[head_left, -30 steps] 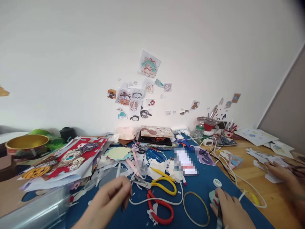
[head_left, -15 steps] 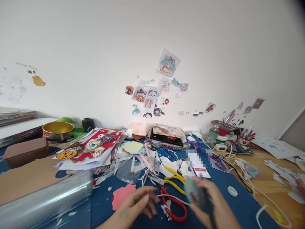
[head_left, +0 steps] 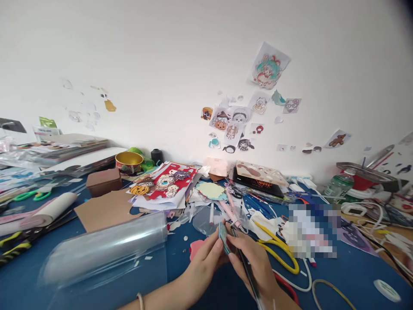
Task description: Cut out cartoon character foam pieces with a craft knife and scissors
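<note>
At the front of the blue-covered table, my left hand (head_left: pixel 206 252) and my right hand (head_left: pixel 258 262) are close together. Between them is a small teal layered piece (head_left: pixel 223 236), turned nearly edge-on, with the left fingers and thumb pinching it. My right fingers touch its other side and also grip a long dark pen-shaped tool (head_left: pixel 245 260), whose tip I cannot make out. A pink scalloped piece (head_left: pixel 195 248) lies partly hidden behind the left hand. To the right are yellow-handled pliers or scissors (head_left: pixel 282 252) and a red handle (head_left: pixel 288 287), mostly covered by the right hand.
A roll of clear plastic (head_left: pixel 109 245) lies at left, before a brown sheet (head_left: pixel 101 211) and a brown box (head_left: pixel 103 181). Papers with cutouts (head_left: pixel 166 183) are stacked behind. White cables (head_left: pixel 303 284) run at right, near a bottle (head_left: pixel 338 185). Cutouts hang on the wall (head_left: pixel 161 64).
My view has swung left. The right hand has brought the teal piece and dark tool over to the left hand, which was loose and empty and now grips the piece.
</note>
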`<state>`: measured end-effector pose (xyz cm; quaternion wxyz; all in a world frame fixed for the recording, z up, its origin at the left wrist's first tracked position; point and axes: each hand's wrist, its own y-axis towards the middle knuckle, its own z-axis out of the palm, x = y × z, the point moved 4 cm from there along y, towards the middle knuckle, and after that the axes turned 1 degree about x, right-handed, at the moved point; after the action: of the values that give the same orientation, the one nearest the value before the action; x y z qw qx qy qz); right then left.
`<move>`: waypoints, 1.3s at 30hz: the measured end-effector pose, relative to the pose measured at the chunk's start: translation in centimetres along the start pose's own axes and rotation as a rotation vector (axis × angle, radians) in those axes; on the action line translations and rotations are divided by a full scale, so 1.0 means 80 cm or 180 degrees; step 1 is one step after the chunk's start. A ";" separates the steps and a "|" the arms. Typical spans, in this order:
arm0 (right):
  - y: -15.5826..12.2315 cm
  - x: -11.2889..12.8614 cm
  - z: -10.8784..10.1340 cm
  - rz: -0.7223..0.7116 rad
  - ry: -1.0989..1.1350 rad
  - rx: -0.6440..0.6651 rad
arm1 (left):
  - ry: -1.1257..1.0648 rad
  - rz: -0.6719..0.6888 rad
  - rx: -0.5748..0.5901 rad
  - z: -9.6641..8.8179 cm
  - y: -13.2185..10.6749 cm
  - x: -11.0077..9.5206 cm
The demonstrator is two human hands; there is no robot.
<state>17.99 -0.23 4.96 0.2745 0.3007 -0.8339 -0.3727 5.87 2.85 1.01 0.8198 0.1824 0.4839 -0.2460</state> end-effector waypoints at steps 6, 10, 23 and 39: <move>-0.004 0.003 0.001 -0.0008 -0.0181 0.0069 | 0.0338 0.0061 -0.0052 0.011 -0.002 -0.001; -0.004 0.005 0.000 -0.0023 -0.0253 -0.0015 | 0.0831 0.0181 -0.0061 0.008 -0.002 -0.003; -0.003 -0.002 -0.009 0.1033 0.0808 -0.0043 | 0.2568 0.0657 0.0078 -0.004 -0.006 -0.012; -0.002 0.004 -0.017 0.0148 0.0016 -0.0192 | 0.0488 0.0162 0.0239 0.007 -0.002 -0.017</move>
<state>18.78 -1.14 5.68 0.2940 0.2738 -0.8283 -0.3905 5.56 2.71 2.47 0.7789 0.2436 0.5308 -0.2283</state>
